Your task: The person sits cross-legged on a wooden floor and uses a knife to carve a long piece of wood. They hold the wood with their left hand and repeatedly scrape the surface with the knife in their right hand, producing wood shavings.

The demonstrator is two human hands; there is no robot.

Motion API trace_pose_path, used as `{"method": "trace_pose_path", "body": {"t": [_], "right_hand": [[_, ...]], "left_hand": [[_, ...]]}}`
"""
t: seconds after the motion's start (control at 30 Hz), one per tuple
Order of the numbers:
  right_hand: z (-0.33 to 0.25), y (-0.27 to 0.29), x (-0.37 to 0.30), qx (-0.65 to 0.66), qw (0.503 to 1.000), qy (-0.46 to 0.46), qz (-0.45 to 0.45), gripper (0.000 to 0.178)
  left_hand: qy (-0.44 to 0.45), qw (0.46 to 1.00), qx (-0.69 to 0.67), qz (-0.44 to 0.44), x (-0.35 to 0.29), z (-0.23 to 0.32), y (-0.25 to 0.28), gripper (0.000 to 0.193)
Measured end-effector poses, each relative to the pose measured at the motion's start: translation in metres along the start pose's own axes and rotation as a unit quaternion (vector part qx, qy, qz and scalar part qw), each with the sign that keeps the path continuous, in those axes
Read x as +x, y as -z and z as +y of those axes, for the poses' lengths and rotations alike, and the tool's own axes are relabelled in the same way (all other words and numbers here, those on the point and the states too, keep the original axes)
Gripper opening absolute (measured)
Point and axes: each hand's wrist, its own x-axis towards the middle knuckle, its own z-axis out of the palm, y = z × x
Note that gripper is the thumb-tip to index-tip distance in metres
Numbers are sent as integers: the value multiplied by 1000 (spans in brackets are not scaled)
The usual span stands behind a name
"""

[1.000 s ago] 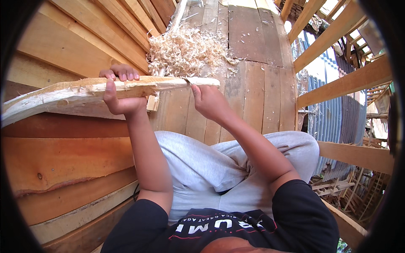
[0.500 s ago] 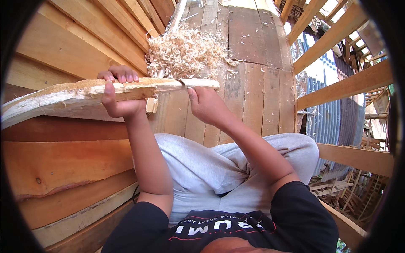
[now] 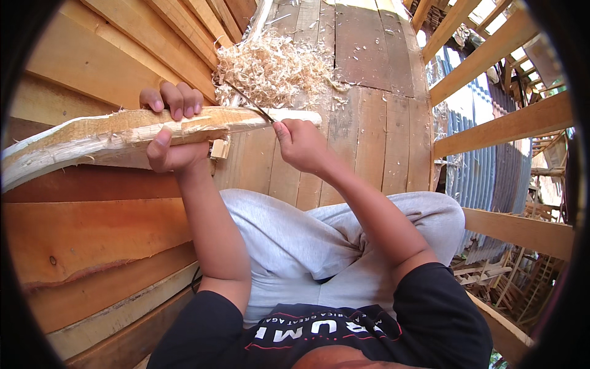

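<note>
A long, pale, curved piece of wood (image 3: 92,138), bark-free and roughly carved, runs from the left rim across in front of me to a narrower end at the right. My left hand (image 3: 175,126) grips it near its middle, fingers over the far side and thumb on the near side. In my right hand (image 3: 301,144) is a knife (image 3: 251,103); its thin dark blade slants across the wood's narrower part, with the tip beyond the far edge. The fist hides the knife's handle. A small wooden block (image 3: 220,148) shows under the wood, beside my left wrist.
Curly wood shavings (image 3: 270,69) lie heaped on the plank floor (image 3: 375,132) beyond the wood. Stacked boards (image 3: 98,237) line my left side. Wooden rails (image 3: 504,123) stand at the right, with corrugated metal sheets (image 3: 473,150) outside. My crossed legs (image 3: 295,237) are below my hands.
The knife blade has swung into fuller view, its tip now past the wood's far edge. The wood has rolled slightly, and my left fingers have lifted and shifted on it.
</note>
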Motion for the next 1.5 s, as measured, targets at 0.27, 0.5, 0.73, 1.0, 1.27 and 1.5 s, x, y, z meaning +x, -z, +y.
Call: {"method": "trace_pose_path", "body": {"t": [0.27,0.5,0.73,1.0,1.27,1.5], "right_hand": [[11,1,1,13,1000,0,-3,38],[25,22,14,47,997,-27,55,34],[20,22,10,126,984,-123,30,47],[14,18,7,240,960,-136,-44,53],[13,16,8,189,974,-122,-28,57],[-5,30,0,319,906,-243,-133,56]], "left_hand": [[-8,999,25,19,2,0,7,34],[-9,1000,14,-9,3,0,-11,35],[-5,998,36,-49,1,-2,-27,34],[-1,998,34,-47,-1,-1,-33,34],[-1,997,43,-62,-1,-3,-40,35],[-3,998,21,-62,-2,-3,-38,35]]}}
